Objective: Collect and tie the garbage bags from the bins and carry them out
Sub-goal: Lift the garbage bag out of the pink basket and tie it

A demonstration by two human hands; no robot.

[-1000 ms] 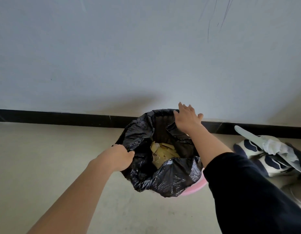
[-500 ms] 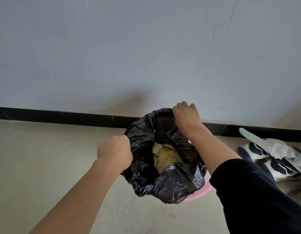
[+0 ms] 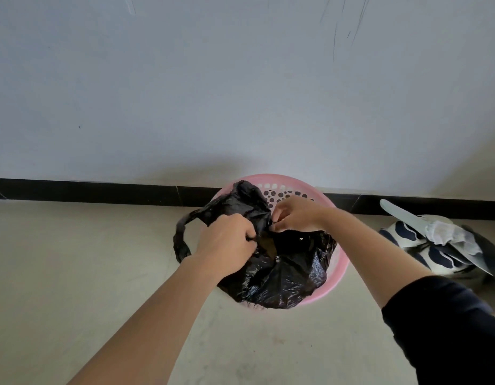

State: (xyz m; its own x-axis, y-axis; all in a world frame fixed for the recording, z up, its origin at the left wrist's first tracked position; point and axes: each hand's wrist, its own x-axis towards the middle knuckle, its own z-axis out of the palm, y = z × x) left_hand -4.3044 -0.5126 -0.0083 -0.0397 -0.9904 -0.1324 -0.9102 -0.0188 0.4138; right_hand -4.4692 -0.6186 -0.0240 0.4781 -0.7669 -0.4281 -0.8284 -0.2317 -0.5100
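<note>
A black garbage bag sits inside a pink perforated bin that stands on the floor against the wall. The bag's rim is pulled off the bin's edge and bunched over the middle. My left hand is closed on the bag's left side, and one loop handle hangs out to the left. My right hand pinches the bag's right edge next to the left hand. A sliver of yellowish waste shows through the narrow gap between the hands.
A white wall with a black skirting strip runs behind the bin. To the right on the floor lie dark-and-white shoes with a pale long-handled tool and a crumpled cloth across them. Beige floor spreads to the left and front.
Both hands have pulled the bag's rim off the bin and drawn it together over the middle. The pink rim and its inner wall now show, and the waste is almost covered.
</note>
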